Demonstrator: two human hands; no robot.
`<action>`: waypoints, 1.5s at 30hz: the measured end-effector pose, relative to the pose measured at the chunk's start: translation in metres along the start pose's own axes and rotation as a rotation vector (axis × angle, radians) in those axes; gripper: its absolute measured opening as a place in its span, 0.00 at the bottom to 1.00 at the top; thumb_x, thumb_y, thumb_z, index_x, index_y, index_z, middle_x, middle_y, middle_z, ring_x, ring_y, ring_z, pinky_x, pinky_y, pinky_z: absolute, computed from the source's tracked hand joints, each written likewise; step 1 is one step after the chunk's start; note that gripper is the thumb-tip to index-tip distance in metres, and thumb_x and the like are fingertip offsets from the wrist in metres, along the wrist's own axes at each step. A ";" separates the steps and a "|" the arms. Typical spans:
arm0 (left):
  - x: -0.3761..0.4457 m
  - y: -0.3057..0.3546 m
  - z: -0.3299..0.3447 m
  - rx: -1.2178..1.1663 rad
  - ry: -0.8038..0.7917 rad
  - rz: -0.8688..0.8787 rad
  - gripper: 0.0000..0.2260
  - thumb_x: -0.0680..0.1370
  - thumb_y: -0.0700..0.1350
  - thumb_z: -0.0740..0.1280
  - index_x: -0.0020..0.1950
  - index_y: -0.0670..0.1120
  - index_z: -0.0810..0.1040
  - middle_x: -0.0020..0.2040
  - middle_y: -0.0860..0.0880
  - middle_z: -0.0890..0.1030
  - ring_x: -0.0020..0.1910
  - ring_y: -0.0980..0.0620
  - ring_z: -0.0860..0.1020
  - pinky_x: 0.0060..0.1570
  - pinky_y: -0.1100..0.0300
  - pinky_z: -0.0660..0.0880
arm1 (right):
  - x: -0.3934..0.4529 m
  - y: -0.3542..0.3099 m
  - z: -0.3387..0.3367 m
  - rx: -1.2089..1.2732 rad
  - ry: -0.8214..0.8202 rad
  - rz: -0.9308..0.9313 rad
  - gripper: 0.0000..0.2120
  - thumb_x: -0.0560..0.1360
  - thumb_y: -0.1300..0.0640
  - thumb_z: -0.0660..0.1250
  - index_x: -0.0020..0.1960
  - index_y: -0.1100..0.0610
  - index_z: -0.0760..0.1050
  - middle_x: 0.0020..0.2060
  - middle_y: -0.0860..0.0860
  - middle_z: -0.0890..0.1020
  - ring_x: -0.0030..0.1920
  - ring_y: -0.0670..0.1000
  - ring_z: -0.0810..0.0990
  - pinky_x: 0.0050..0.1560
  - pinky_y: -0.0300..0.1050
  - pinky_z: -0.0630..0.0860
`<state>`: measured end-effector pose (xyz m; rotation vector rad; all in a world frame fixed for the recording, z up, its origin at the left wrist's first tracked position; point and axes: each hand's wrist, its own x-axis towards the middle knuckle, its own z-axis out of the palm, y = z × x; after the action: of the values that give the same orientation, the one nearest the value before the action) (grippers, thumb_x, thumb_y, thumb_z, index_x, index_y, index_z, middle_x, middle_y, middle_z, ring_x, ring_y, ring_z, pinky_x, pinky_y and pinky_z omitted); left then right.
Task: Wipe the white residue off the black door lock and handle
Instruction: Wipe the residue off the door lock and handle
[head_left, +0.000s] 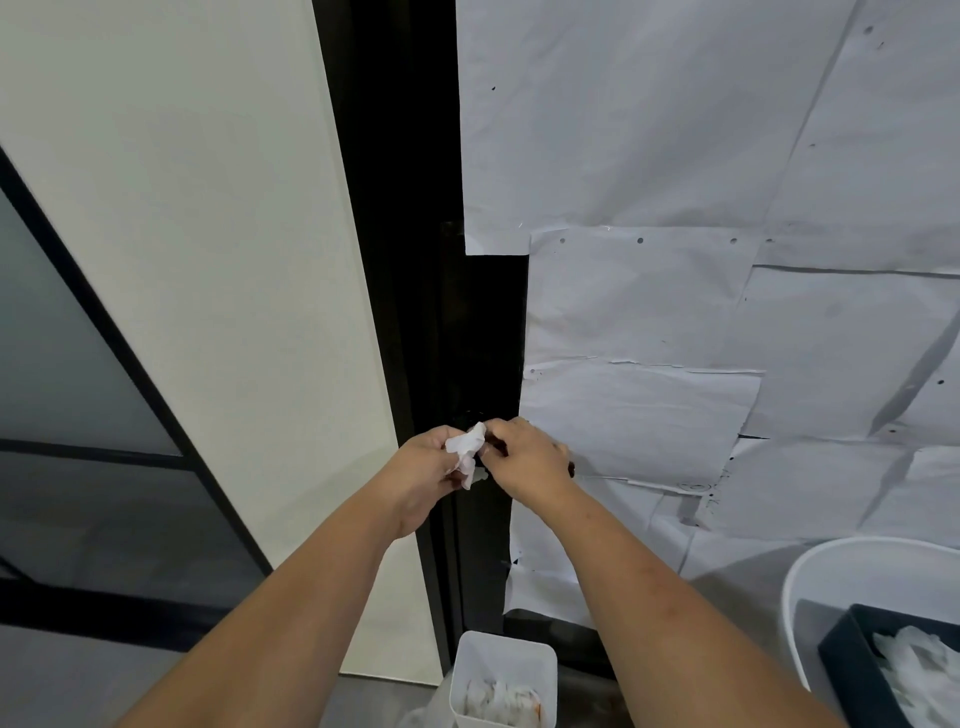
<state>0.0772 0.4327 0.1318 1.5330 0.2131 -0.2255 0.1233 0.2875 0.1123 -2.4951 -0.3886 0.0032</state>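
Two bare forearms reach up and forward, meeting at the black door lock (480, 338): the left hand (428, 467) has its fingers pinched together on a crumpled white wipe (466, 451), held against the lock's lower end. The right hand (527, 457), knuckles up, is curled closed over the handle (570, 469), which is mostly hidden. Below, on the floor, stand a small white bin (501, 670) of used wipes and a larger white tub (831, 566).

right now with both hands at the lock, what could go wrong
The right hand covers the handle, so the wipe in the left hand may miss residue beneath it. The paper sheets taped beside the black lock plate could snag or tear if the wipe strays right.
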 end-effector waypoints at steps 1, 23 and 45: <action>0.001 -0.001 0.000 -0.021 -0.012 -0.003 0.13 0.77 0.28 0.57 0.54 0.40 0.78 0.56 0.35 0.78 0.55 0.39 0.81 0.61 0.47 0.76 | 0.000 0.000 0.000 -0.004 0.004 -0.002 0.11 0.77 0.47 0.59 0.59 0.41 0.72 0.51 0.45 0.75 0.55 0.50 0.74 0.58 0.51 0.64; 0.026 -0.017 0.021 0.717 0.445 0.369 0.09 0.76 0.47 0.71 0.52 0.44 0.82 0.50 0.48 0.78 0.43 0.52 0.76 0.38 0.69 0.69 | -0.010 0.005 -0.014 0.275 0.125 -0.001 0.15 0.72 0.67 0.60 0.52 0.52 0.75 0.39 0.50 0.73 0.38 0.49 0.73 0.34 0.35 0.67; 0.008 -0.039 0.067 0.732 0.590 0.399 0.04 0.73 0.44 0.75 0.44 0.44 0.84 0.43 0.53 0.75 0.40 0.56 0.74 0.36 0.74 0.64 | -0.058 0.045 -0.012 -0.413 0.381 -0.341 0.12 0.69 0.63 0.66 0.50 0.55 0.81 0.39 0.51 0.74 0.42 0.54 0.73 0.43 0.49 0.69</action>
<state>0.0737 0.3650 0.0938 2.3050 0.2989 0.5344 0.0809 0.2300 0.0911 -2.7066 -0.6998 -0.7458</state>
